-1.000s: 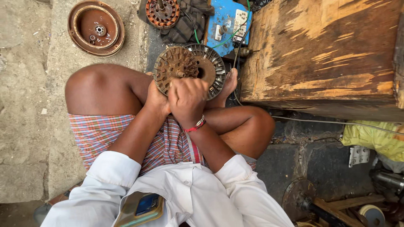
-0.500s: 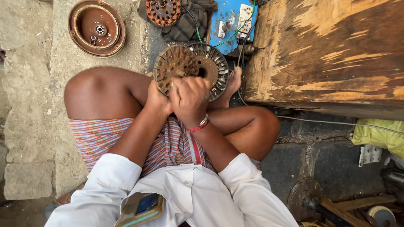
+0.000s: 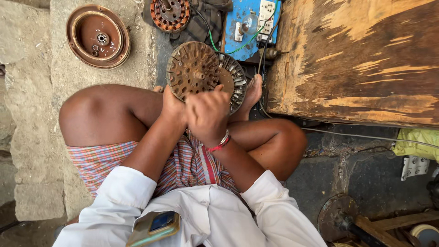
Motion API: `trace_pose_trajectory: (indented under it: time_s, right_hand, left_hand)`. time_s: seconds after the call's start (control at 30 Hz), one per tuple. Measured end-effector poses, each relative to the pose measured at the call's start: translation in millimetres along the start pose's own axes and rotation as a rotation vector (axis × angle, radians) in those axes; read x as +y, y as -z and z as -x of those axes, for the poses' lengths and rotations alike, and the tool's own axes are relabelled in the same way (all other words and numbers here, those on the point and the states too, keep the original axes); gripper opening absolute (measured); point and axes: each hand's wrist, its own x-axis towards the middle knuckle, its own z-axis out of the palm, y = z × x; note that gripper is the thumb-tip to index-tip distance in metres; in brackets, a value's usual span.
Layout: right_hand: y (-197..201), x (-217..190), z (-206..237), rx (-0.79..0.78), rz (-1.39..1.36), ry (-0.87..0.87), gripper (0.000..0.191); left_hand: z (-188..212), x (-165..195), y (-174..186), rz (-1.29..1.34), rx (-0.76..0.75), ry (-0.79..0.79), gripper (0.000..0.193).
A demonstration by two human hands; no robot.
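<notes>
While the person sits cross-legged on the stone floor point(image 3: 32, 91), both hands meet at the middle of the frame on a rusty perforated metal disc point(image 3: 192, 68). The left hand point(image 3: 171, 107) has its fingers wrapped on the disc's lower edge; the right hand point(image 3: 208, 112) grips its lower right rim, closed tight. Just behind the disc lies a ribbed metal ring point(image 3: 235, 82). At upper left rests a round brown cover point(image 3: 97, 35). A worn wooden bench point(image 3: 361, 59) fills the upper right.
</notes>
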Motion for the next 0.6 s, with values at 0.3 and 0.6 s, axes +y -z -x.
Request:
trace_pose_trajectory:
  time_s: [0.3,0.6]
  right_hand:
    - [-4.6,2.7,0.5,0.003,-0.06,0.018,0.012]
    - [-10.3,4.3,6.6,-0.025,0.007,-0.131,0.006]
  left_hand:
    - [6.6,2.9,-0.7,0.08,0.105,0.082,0.057]
    - [10.4,0.7,11.1,0.061,0.153,0.046,0.053]
